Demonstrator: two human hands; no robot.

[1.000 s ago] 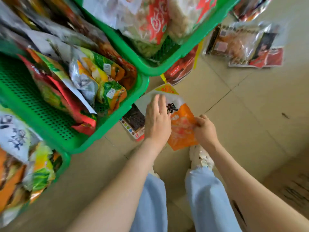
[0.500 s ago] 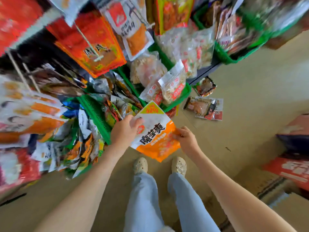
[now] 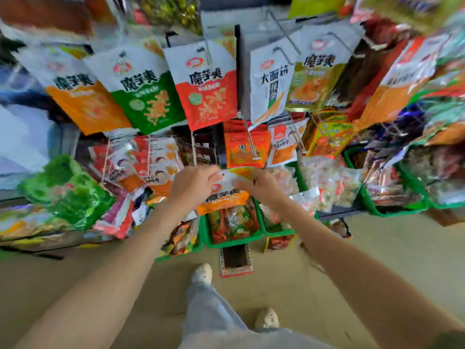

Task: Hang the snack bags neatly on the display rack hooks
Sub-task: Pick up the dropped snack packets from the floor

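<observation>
The left hand (image 3: 192, 188) and right hand (image 3: 263, 186) pinch the snack bag (image 3: 225, 197) by its top edge (likely light, limp, slippery); hold there for hooking.

Bright even light, blurred edges, wide-angle warp

The snack bag (image 3: 227, 197) is thin plastic film, glossy, printed white and orange, and slightly crumpled. The hanging bags (image 3: 206, 91) have the same shiny printed film, and light catches across their fronts. The hooks (image 3: 193, 149) are thin, pale metal wire with a dull sheen. The baskets (image 3: 234, 241) are green moulded plastic with smooth rims. The clear bags (image 3: 332, 182) lying in them are transparent glossy film. The floor (image 3: 402, 260) is smooth, matt beige. The trousers (image 3: 211, 313) are pale blue cloth.
</observation>
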